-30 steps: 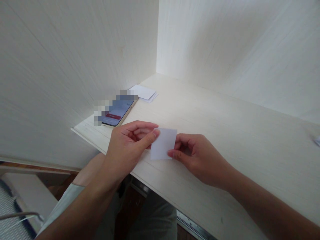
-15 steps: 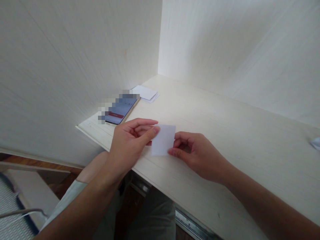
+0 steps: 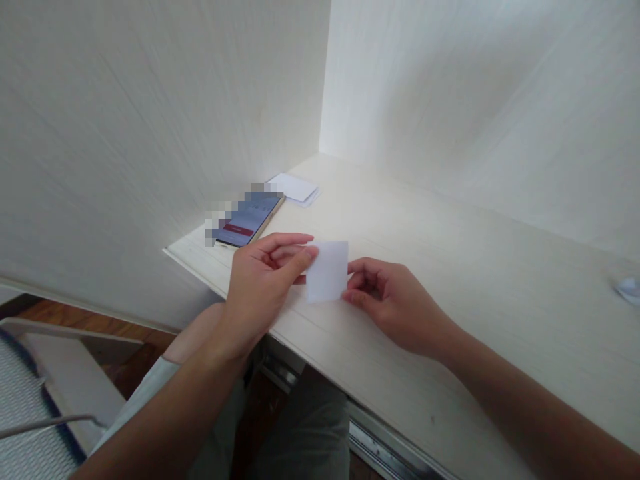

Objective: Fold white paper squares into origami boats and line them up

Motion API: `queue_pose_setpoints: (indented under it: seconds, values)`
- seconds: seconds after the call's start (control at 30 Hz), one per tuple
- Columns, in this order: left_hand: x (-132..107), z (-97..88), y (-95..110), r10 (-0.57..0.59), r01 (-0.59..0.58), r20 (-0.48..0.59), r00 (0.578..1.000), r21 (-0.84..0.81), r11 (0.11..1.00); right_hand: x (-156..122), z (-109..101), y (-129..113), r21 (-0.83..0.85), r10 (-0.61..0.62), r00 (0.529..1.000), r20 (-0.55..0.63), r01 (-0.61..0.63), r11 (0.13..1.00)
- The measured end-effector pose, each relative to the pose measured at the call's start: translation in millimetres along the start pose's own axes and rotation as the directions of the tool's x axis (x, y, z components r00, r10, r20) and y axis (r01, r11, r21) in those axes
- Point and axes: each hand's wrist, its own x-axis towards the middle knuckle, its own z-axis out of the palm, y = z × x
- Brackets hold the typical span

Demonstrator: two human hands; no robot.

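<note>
Between my hands is a small, nearly square piece of white paper (image 3: 327, 272), blank on the side facing me, above the front part of the white desk (image 3: 475, 280). My left hand (image 3: 270, 277) pinches its left edge, thumb on top and the other fingers behind. At the lower right edge, my right hand (image 3: 383, 293) closes thumb and fingers on the paper. The fingertips behind the sheet are hidden.
A phone (image 3: 250, 219) with its screen lit lies at the desk's left end, partly pixelated. Beyond it a small stack of white paper pieces (image 3: 295, 188) rests near the wall corner. A crumpled whitish thing (image 3: 628, 289) sits at the far right. Panels rise on the left and behind.
The paper has tilted slightly and risen a little in view, with both hands keeping their hold. The whole scene has shifted slightly to the right on the left side as the camera moved.
</note>
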Motion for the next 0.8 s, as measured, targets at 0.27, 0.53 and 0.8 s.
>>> queue_pose_setpoints:
  seconds: [0.27,0.53,0.8]
  values:
    - [-2.5,3.0,-3.5,0.083,-0.087,-0.041,0.996,-0.124,0.988,-2.1,8.1,0.7,0.054,-0.025,0.996,-0.089,0.030,0.998]
    - [-2.0,0.3,-1.2,0.039,-0.019,0.196,0.980,-0.101,0.995,0.7,6.7,6.6,0.232,-0.035,0.965,-0.258,0.098,0.968]
    - [2.5,1.6,-5.3,0.068,-0.069,0.184,0.981,-0.001,0.998,-1.2,6.3,8.9,0.161,-0.081,0.980,-0.184,0.111,0.981]
